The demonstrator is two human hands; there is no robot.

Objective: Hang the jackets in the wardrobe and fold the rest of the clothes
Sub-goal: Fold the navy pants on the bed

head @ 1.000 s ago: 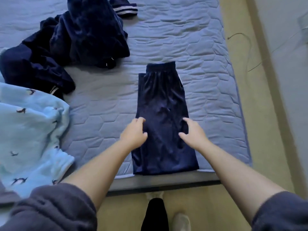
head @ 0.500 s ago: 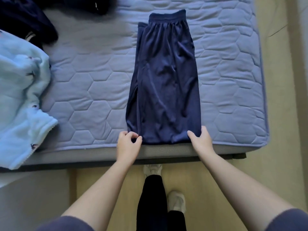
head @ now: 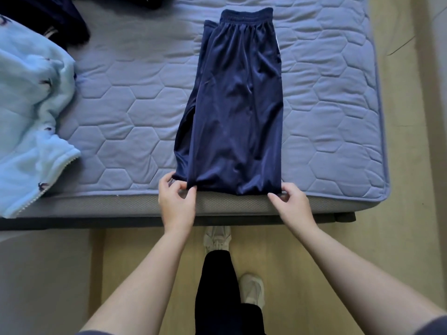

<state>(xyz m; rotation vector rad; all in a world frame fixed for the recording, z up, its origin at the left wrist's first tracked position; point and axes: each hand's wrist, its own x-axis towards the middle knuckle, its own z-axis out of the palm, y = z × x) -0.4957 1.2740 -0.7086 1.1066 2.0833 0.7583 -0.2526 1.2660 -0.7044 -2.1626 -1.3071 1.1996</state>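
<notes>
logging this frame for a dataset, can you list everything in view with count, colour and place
navy bottoms: one, dark navy with a white side stripe, lying flat on the mattress, waistband at the far end, hem at the near edge
mattress: one, blue-grey, hexagon quilting, fills the upper part of the view
fleece garment: one, light blue with small dark prints, crumpled at the left edge of the mattress
dark clothes: a heap, count unclear, navy, top left corner
floor: beige, right of and below the bed
shoes: two, white, on the floor by the bed
left hand: pinches the near left hem corner of the bottoms
right hand: pinches the near right hem corner
</notes>
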